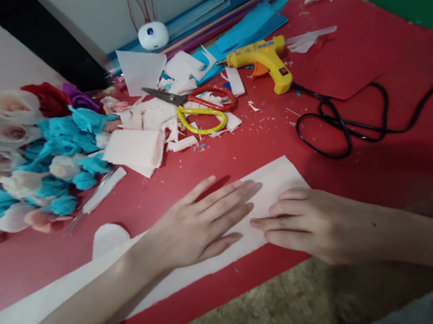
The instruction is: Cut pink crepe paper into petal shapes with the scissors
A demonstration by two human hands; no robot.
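Across one white strip [269, 181] rest two hands [209, 224] [308, 224].

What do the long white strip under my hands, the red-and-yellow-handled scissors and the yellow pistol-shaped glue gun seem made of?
Long white strip: probably paper, matte; it looks thin and lies flat.
Red-and-yellow-handled scissors: dark grey blades, likely steel; smooth, bright handles, perhaps plastic or plastic-coated.
Yellow pistol-shaped glue gun: body probably moulded plastic, judging by its smooth, evenly coloured shell.
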